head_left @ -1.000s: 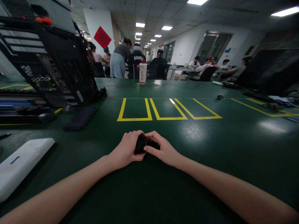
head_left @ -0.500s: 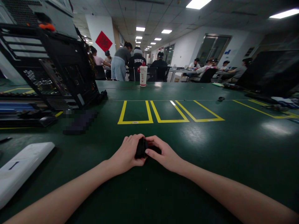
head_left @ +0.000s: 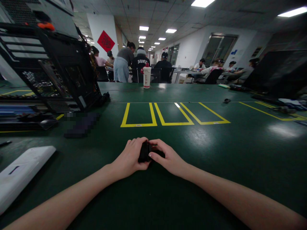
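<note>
Through the head camera I see a small, matte black, block-like object (head_left: 143,152) between the two hands, low in the view, over a wide, dark green, smooth-topped bench (head_left: 153,204). The bare left hand (head_left: 131,157) has its fingers clamped around the object from the left, thumb on the near side and the others over the far side. On the opposite side I have the bare right hand (head_left: 169,159), its thumb and index finger closed on the object's right edge; how firmly they press, I cannot tell. A dark patch shows between that thumb and index finger, and I cannot make out whether it is object or shadow.

Beyond the hands, three yellow tape outlines (head_left: 139,125) run in a row across the bench, and a white cup with red markings (head_left: 146,80) stands upright behind them. To my left lies a long white box with rounded edges (head_left: 28,169); farther back, a blurred, dark purplish object (head_left: 82,125) lies near an open-framed black computer case (head_left: 61,51). On my right, a small black round piece (head_left: 226,100) rests on the bench. Several people (head_left: 123,60) sit or stand in the background.
</note>
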Tool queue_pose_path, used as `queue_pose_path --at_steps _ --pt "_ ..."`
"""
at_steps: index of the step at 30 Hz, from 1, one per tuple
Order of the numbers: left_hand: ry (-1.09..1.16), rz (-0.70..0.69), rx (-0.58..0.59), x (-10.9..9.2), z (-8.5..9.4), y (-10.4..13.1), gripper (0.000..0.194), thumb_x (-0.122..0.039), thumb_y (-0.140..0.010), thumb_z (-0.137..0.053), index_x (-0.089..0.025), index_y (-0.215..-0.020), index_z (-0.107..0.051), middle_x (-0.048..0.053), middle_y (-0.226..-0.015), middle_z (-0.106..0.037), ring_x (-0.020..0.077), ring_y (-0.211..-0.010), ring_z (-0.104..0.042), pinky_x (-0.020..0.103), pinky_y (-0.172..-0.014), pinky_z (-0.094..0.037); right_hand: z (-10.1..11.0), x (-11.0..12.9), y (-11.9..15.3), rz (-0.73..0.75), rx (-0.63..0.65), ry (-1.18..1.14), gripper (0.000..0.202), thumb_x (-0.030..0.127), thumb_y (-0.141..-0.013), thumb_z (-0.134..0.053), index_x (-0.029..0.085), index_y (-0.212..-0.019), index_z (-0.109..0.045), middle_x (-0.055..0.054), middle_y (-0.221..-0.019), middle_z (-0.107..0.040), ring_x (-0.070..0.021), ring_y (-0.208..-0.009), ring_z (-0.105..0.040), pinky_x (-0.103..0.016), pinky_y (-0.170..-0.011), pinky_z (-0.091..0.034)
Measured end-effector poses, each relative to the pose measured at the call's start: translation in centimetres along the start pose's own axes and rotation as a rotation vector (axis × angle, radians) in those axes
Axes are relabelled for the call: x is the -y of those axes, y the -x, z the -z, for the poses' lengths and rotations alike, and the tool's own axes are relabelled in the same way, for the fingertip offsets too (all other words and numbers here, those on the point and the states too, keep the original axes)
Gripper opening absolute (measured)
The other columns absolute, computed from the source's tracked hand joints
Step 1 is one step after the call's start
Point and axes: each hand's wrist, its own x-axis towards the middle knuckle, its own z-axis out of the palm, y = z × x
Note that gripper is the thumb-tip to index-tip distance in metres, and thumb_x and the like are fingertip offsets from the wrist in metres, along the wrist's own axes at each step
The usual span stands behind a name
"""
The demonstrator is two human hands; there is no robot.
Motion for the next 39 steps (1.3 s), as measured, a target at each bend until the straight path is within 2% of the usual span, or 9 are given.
queue_pose_path --at_steps 5,10,16,20,25,30,34,39 --pt "-0.014 0.014 0.003 0.18 -0.1 0.08 0.057 -0.026 -0.072 -0.063 -0.02 -0.12 -0.033 0.009 -0.112 -0.049 0.0267 -0.096 -0.05 0.041 -0.079 -0.043 0.19 -0.01 0.16 0.049 0.026 -0.041 0.032 0.017 -0.08 -0.058 0.023 -0.109 -0.045 -0.003 -0.106 -0.05 -0.0178 -0.104 -0.052 -0.039 -0.094 -0.044" --pt "-0.037 0.002 -0.002 0.12 -0.19 0.08 0.055 -0.027 -0.073 -0.062 -0.019 -0.119 -0.032 0.01 -0.111 -0.049 0.0255 -0.095 -0.05 0.04 -0.079 -0.043 0.03 -0.38 -0.01 0.016 0.0 -0.099 0.022 0.022 -0.083 -0.055 0.022 -0.104 -0.048 -0.002 -0.104 -0.051 -0.017 -0.102 -0.054 -0.038 -0.09 -0.047" --pt "-0.04 0.0 0.001 -0.09 -0.06 0.03 0.054 -0.026 -0.073 -0.062 -0.016 -0.119 -0.035 0.01 -0.111 -0.05 0.0246 -0.094 -0.05 0.039 -0.08 -0.042 0.1 -0.15 0.0 -0.027 0.003 -0.043 0.035 0.021 -0.082 -0.056 0.022 -0.115 -0.044 -0.006 -0.113 -0.05 -0.0189 -0.107 -0.051 -0.041 -0.096 -0.043" --pt "-0.034 0.007 -0.003 -0.05 -0.04 0.06 0.055 -0.025 -0.072 -0.062 -0.017 -0.119 -0.035 0.01 -0.112 -0.05 0.0254 -0.095 -0.051 0.04 -0.08 -0.043 0.23 -0.03 0.12 0.023 0.02 -0.022 0.033 0.018 -0.079 -0.059 0.022 -0.109 -0.046 -0.004 -0.107 -0.051 -0.0183 -0.105 -0.052 -0.039 -0.094 -0.043" --pt "-0.045 0.01 -0.018 0.1 -0.25 0.01 0.055 -0.027 -0.072 -0.062 -0.017 -0.118 -0.035 0.01 -0.11 -0.05 0.0253 -0.093 -0.051 0.04 -0.078 -0.044 0.02 -0.25 0.0 0.019 0.001 -0.09 0.023 0.022 -0.082 -0.056 0.021 -0.103 -0.049 -0.003 -0.103 -0.052 -0.0172 -0.101 -0.055 -0.038 -0.091 -0.046" --pt "-0.037 -0.006 -0.023 0.18 -0.34 -0.03 0.053 -0.026 -0.072 -0.062 -0.017 -0.117 -0.036 0.01 -0.108 -0.051 0.0248 -0.092 -0.051 0.039 -0.079 -0.043 -0.03 -0.34 -0.1 -0.004 -0.009 -0.052 0.033 0.02 -0.082 -0.055 0.022 -0.113 -0.045 -0.005 -0.111 -0.051 -0.0181 -0.107 -0.052 -0.04 -0.096 -0.042" --pt "-0.036 0.003 -0.018 0.22 -0.32 0.02 0.055 -0.026 -0.072 -0.062 -0.017 -0.119 -0.035 0.01 -0.112 -0.05 0.0257 -0.096 -0.05 0.041 -0.081 -0.042 0.08 -0.37 0.05 0.043 -0.004 -0.007 0.035 0.016 -0.078 -0.059 0.021 -0.11 -0.046 -0.004 -0.107 -0.051 -0.018 -0.103 -0.053 -0.039 -0.094 -0.044" --pt "-0.048 0.008 0.003 0.06 -0.29 0.02 0.055 -0.026 -0.073 -0.061 -0.016 -0.118 -0.033 0.011 -0.112 -0.048 0.0247 -0.094 -0.049 0.04 -0.079 -0.043 0.1 -0.15 0.19 0.047 -0.009 -0.042 0.024 0.021 -0.082 -0.056 0.022 -0.104 -0.049 -0.003 -0.103 -0.051 -0.017 -0.1 -0.054 -0.037 -0.091 -0.046"
